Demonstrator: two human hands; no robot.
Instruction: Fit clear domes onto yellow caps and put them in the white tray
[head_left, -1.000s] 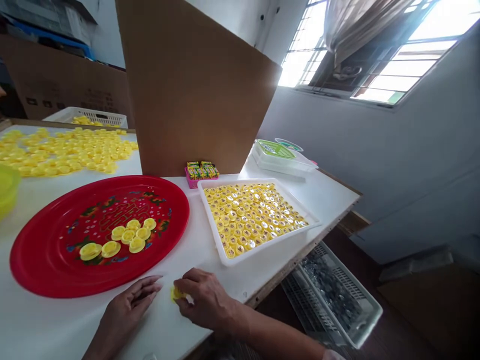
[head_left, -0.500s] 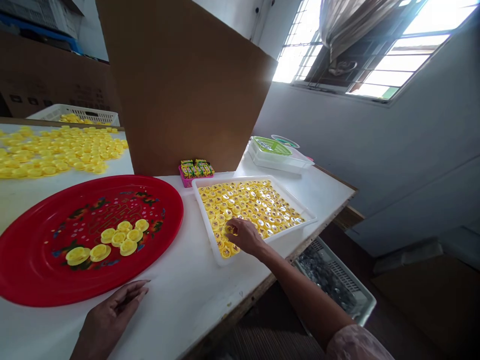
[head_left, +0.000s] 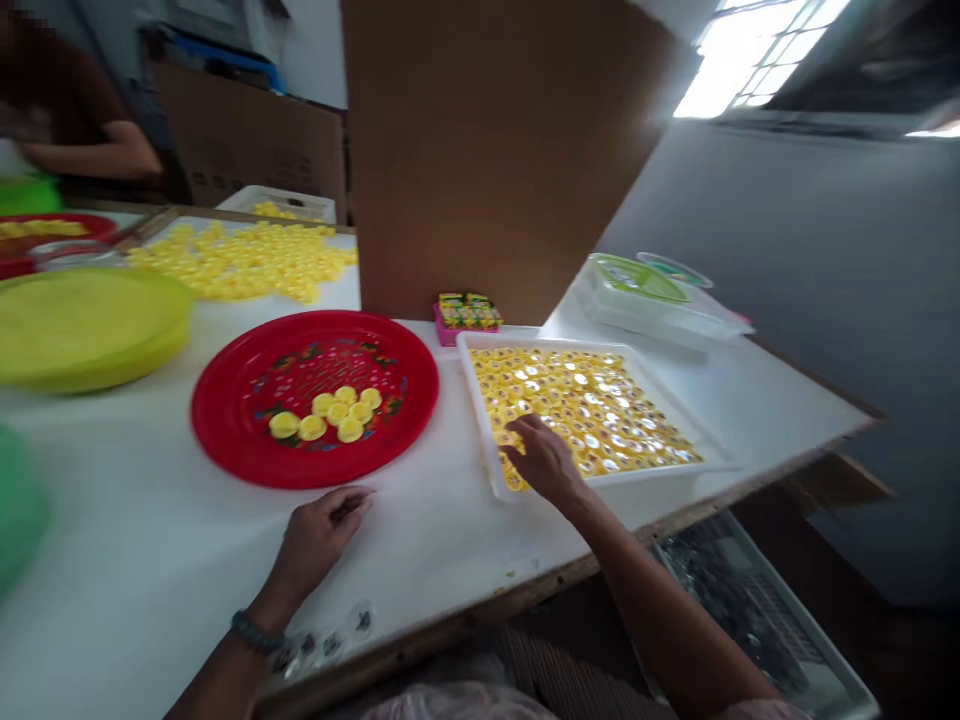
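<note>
My right hand [head_left: 545,460] reaches into the near left corner of a shallow white tray [head_left: 491,455]. Its thumb and fingers are curved round one of the small yellow round pieces there. Rows of these yellow pieces [head_left: 570,400], with printed, shiny round tops, fill most of the tray. My left hand [head_left: 324,530] rests on the white table in front of a red plate [head_left: 247,440], fingers curled and tips pressed together; what they hold, if anything, is hidden. Several plain yellow pieces [head_left: 337,411] lie on the red plate. Clear round stickers [head_left: 332,643] lie beside my left wrist.
A pink basket [head_left: 448,333] of small packets stands behind the tray, before a tall cardboard sheet [head_left: 480,160]. Loose yellow pieces [head_left: 247,260] spread at the back left. A yellow container [head_left: 90,325] stands left. Another person's arm [head_left: 97,155] shows far left. A crate [head_left: 757,600] sits below the table's edge.
The view has swung left, bringing in the yellow container, the other person and the stickers. My right hand stays at the same tray corner. My left fingers are more curled.
</note>
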